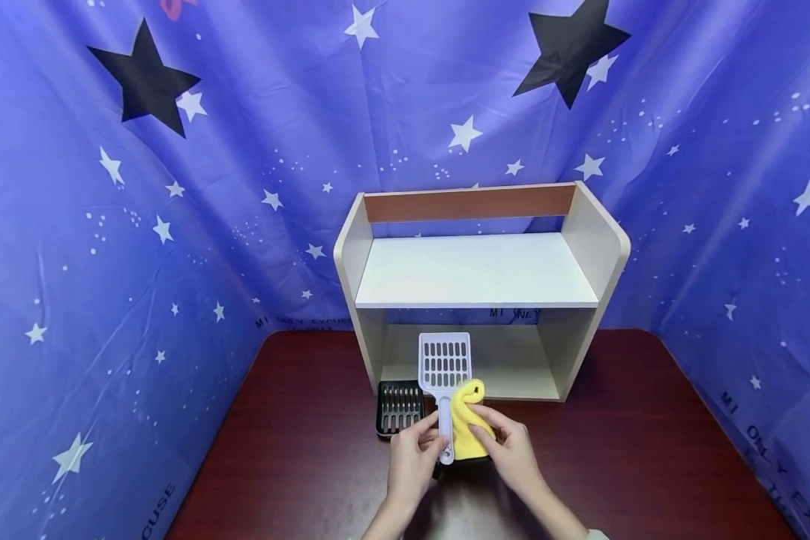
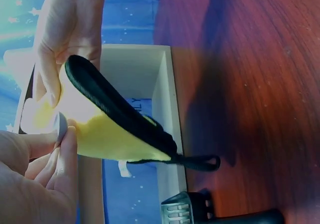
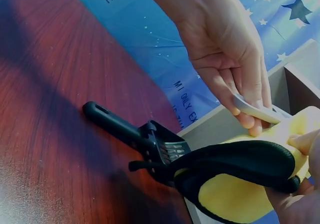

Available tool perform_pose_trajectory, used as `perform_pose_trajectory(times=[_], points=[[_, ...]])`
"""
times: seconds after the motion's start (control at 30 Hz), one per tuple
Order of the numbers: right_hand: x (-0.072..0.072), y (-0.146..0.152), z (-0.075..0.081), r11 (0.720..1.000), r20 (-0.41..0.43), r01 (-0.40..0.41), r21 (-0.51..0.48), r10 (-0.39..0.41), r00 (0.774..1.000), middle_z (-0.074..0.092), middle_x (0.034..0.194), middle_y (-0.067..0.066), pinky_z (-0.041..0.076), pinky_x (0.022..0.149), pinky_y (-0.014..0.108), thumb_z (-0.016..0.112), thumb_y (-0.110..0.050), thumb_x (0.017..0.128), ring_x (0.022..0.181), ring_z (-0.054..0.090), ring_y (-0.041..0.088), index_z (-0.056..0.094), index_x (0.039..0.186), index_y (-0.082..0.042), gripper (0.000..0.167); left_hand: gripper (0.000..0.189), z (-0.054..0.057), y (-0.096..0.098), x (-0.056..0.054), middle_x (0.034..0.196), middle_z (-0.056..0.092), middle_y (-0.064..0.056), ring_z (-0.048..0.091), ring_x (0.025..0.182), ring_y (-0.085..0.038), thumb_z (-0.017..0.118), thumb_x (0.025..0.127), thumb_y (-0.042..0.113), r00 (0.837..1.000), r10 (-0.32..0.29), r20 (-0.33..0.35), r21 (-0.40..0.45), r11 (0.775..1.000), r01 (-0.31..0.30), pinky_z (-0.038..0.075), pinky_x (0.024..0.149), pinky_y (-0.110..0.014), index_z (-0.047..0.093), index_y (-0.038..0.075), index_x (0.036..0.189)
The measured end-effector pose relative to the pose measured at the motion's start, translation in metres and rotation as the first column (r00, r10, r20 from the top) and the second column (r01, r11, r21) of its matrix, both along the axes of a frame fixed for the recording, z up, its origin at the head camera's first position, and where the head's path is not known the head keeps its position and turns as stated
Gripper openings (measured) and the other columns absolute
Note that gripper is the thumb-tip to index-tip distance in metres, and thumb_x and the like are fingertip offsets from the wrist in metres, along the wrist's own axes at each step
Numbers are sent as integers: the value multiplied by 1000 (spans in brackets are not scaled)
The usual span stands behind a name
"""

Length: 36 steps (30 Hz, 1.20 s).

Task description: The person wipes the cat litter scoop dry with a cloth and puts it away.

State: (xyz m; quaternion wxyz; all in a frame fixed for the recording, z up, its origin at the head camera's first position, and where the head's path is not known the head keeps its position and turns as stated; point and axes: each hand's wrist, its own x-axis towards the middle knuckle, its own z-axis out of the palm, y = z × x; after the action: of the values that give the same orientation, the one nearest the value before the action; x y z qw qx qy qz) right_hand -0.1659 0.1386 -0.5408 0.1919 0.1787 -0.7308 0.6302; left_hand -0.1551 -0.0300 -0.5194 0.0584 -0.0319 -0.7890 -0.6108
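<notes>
A pale lavender slotted litter scoop point(image 1: 445, 429) is held upright, its slotted head pointing toward the shelf. My left hand point(image 1: 412, 459) pinches its handle between thumb and fingers. In my right hand point(image 1: 514, 452) is a yellow cloth point(image 1: 469, 439), gripped against the right side of the scoop. The left wrist view shows the cloth's dark edging point(image 2: 117, 107) and a small black loop at its lower corner. Seen from the right wrist, the cloth folds partly around the scoop, covering some of it.
A black slotted scoop point(image 1: 401, 431) lies on the dark red table point(image 1: 297, 450), left of the hands, by the shelf's front left corner. Behind the hands stands a two-level shelf unit point(image 1: 475, 270). A blue star-patterned curtain point(image 1: 405, 112) surrounds the table's back and sides.
</notes>
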Motion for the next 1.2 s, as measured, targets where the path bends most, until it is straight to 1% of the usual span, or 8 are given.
perform_pose_trajectory(times=[0.17, 0.23, 0.37, 0.5, 0.7, 0.87, 1.07, 1.2], points=[[-2, 8, 3, 1000, 18, -23, 0, 23, 1000, 74, 111, -4, 59, 67, 18, 65, 8, 89, 94, 65, -7, 68, 114, 9, 25, 41, -4, -7, 0, 92, 77, -19, 76, 81, -21, 75, 81, -4, 1000, 11, -20, 20, 1000, -11, 59, 70, -15, 67, -7, 121], [-4, 13, 7, 1000, 30, -2, -10, 2, 1000, 73, 111, -12, 58, 70, 16, 65, 7, 90, 94, 65, -7, 68, 114, 9, 25, 41, -5, -10, 0, 91, 77, -18, 76, 80, -21, 75, 81, -4, 1000, 15, -26, 28, 999, -14, 59, 69, -16, 67, -6, 121], [-11, 27, 17, 998, 46, 51, -27, -50, 998, 70, 110, -21, 56, 71, 12, 65, 8, 90, 94, 65, -8, 66, 115, 11, 26, 40, -7, -16, 0, 89, 77, -17, 76, 78, -17, 74, 83, -2, 1000, -1, -16, 35, 999, 2, 58, 66, -16, 66, -5, 123], [-21, 39, 29, 996, 70, 86, -27, -84, 994, 69, 107, -24, 56, 68, 13, 64, 6, 91, 89, 65, -7, 66, 117, 11, 26, 41, -8, -18, 3, 90, 77, -18, 76, 76, -14, 73, 84, -2, 1000, -28, -3, 54, 998, 28, 59, 64, -17, 66, -5, 124], [-38, 47, 41, 995, 94, 97, -3, -96, 991, 69, 106, -23, 56, 65, 16, 64, 1, 93, 84, 65, -4, 66, 120, 8, 28, 41, -6, -16, 10, 90, 77, -18, 76, 77, -19, 74, 84, 0, 997, -82, -15, 49, 995, 82, 59, 65, -17, 67, -3, 124], [-40, 46, 42, 998, 123, 62, 23, -65, 990, 69, 107, -21, 57, 65, 17, 64, -2, 95, 84, 65, -4, 65, 123, 7, 29, 40, -2, -11, 13, 90, 77, -18, 76, 77, -20, 74, 84, 0, 995, -102, -23, 35, 994, 102, 59, 66, -16, 67, -3, 124], [-32, 38, 33, 1000, 123, 26, 11, -27, 992, 68, 107, -23, 57, 67, 16, 65, 1, 93, 86, 65, -5, 65, 120, 10, 29, 40, -2, -9, 12, 88, 77, -17, 76, 75, -18, 76, 82, -2, 997, -49, -57, -30, 998, 47, 59, 67, -16, 68, -4, 121], [-27, 33, 28, 1000, 119, 18, 10, -19, 993, 68, 105, -25, 56, 65, 17, 65, 2, 92, 83, 64, -5, 65, 119, 11, 28, 40, -2, -9, 10, 88, 77, -17, 75, 73, -16, 76, 81, -2, 998, -26, -57, -44, 999, 24, 59, 66, -17, 69, -4, 120]])
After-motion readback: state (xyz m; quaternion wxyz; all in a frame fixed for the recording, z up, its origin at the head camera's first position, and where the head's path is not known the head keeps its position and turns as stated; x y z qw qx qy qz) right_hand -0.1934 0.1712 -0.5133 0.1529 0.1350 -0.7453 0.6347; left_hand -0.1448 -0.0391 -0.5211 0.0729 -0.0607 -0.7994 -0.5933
